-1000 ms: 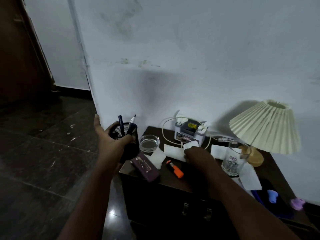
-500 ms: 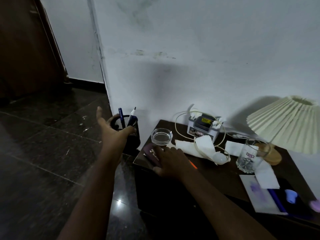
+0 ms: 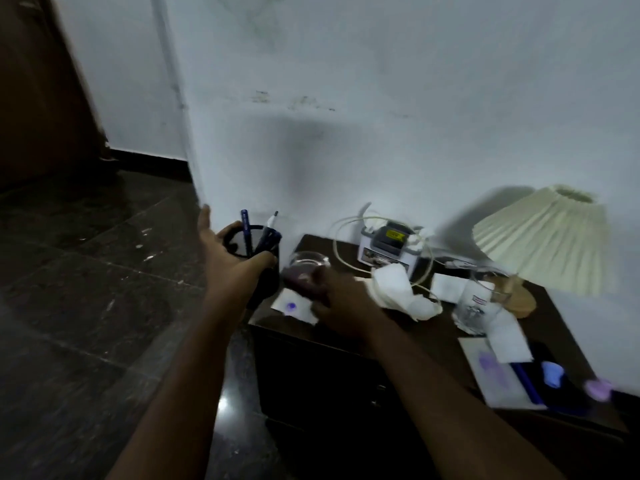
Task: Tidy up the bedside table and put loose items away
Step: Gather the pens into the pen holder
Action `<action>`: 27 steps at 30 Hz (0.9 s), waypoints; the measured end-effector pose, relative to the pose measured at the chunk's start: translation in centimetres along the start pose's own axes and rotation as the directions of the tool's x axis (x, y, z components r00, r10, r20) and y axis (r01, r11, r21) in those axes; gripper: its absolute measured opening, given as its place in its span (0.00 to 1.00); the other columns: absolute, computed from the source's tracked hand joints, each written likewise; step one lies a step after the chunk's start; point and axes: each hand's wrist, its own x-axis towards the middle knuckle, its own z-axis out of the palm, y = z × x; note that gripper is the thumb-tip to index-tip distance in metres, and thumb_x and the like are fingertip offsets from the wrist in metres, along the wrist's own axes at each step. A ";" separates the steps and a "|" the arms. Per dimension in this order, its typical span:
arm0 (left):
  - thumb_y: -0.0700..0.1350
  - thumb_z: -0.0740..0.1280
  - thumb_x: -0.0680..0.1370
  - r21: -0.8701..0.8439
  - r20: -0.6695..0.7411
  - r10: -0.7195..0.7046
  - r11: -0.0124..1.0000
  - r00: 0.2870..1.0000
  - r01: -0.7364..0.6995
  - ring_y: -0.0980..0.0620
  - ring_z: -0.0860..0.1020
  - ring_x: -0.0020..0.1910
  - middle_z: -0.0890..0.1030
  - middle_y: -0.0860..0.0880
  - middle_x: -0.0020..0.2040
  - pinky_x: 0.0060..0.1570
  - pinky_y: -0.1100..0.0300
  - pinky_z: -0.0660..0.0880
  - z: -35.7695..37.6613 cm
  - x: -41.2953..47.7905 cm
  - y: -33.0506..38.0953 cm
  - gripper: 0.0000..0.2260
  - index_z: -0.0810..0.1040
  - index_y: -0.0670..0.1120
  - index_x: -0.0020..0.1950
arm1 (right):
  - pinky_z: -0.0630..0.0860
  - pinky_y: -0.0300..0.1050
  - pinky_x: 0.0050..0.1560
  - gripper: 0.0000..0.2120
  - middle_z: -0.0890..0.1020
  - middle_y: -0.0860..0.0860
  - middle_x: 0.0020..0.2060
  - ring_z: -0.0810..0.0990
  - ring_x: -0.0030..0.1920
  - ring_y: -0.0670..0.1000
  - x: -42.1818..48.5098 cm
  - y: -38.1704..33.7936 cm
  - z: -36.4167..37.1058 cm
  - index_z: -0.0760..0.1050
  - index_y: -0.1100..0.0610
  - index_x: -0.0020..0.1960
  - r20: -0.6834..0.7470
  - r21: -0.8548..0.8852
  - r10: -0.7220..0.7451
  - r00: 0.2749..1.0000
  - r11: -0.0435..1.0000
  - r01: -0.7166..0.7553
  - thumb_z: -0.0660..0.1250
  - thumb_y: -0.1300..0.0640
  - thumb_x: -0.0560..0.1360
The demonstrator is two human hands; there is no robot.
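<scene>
Over bench [image 3: 440,329] front-left corner, right hand [image 3: 343,306] gripping blurred purple box [image 3: 300,279]. Just off bench left edge, left hand [image 3: 232,268] wrapped round black pen cup [image 3: 269,287]. At bench middle, crumpled tissue [image 3: 401,289].

Both forearms reach forward. The left hand [image 3: 228,268] curls round a pen cup [image 3: 266,289] just off the bedside table's [image 3: 446,337] left edge, one finger sticking up. The right hand [image 3: 341,310] is blurred and grips a dark purple pack [image 3: 300,279] over that same end.
</scene>
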 end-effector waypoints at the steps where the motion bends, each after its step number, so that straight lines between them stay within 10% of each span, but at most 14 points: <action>1: 0.27 0.75 0.68 0.001 -0.003 0.015 1.000 1.000 -0.015 0.57 0.80 0.56 0.76 0.47 0.68 0.65 0.48 0.77 0.3 -0.2 -0.2 0.54 0.50 0.58 0.82 | 0.76 0.56 0.54 0.24 0.81 0.58 0.57 0.80 0.57 0.63 0.1 -0.6 1.2 0.69 0.51 0.65 0.001 -0.060 -0.030 1.000 0.998 0.030 0.69 0.47 0.72; 10: 0.30 0.76 0.71 -0.014 0.214 0.050 0.999 0.976 -0.048 0.53 0.79 0.62 0.75 0.51 0.69 0.64 0.40 0.78 4.9 -3.3 0.0 0.52 0.50 0.63 0.81 | 0.70 0.63 0.58 0.28 0.78 0.58 0.64 0.75 0.61 0.65 -2.3 1.4 1.7 0.71 0.53 0.71 -0.097 -0.319 -0.133 0.986 0.943 0.095 0.65 0.38 0.78; 15: 0.26 0.74 0.70 -0.059 0.293 0.060 0.997 0.954 -0.044 0.55 0.81 0.60 0.77 0.51 0.66 0.64 0.46 0.78 9.2 -6.1 0.7 0.53 0.50 0.59 0.82 | 0.70 0.57 0.58 0.20 0.82 0.55 0.59 0.77 0.60 0.62 -8.7 6.9 -4.8 0.76 0.50 0.67 -0.199 -0.354 0.079 0.977 0.924 -0.147 0.65 0.43 0.78; 19: 0.28 0.77 0.69 -0.014 0.462 0.067 0.998 0.884 -0.068 0.59 0.81 0.58 0.79 0.50 0.65 0.59 0.58 0.79 13.3 -10.1 0.0 0.55 0.49 0.60 0.82 | 0.76 0.54 0.46 0.07 0.83 0.55 0.43 0.81 0.48 0.62 -14.5 11.8 -8.2 0.77 0.54 0.47 -0.500 -0.235 0.342 0.795 0.830 -0.505 0.64 0.52 0.75; 23: 0.32 0.79 0.68 0.060 0.634 0.002 0.997 0.773 -0.052 0.72 0.78 0.54 0.76 0.60 0.61 0.55 0.62 0.76 15.7 -12.7 -1.2 0.58 0.46 0.66 0.81 | 0.69 0.59 0.60 0.15 0.82 0.57 0.57 0.75 0.61 0.63 -17.0 14.6 -9.2 0.76 0.55 0.61 -0.559 -0.099 0.589 0.583 0.650 -0.753 0.64 0.50 0.78; 27: 0.35 0.80 0.68 0.122 0.622 -0.063 0.992 0.781 -0.017 0.59 0.77 0.61 0.74 0.63 0.61 0.61 0.53 0.77 16.3 -12.3 -2.1 0.58 0.46 0.69 0.79 | 0.63 0.67 0.70 0.35 0.76 0.56 0.69 0.69 0.71 0.65 -15.5 16.3 -9.3 0.60 0.53 0.77 -0.424 0.089 0.642 0.638 0.731 -0.676 0.66 0.38 0.77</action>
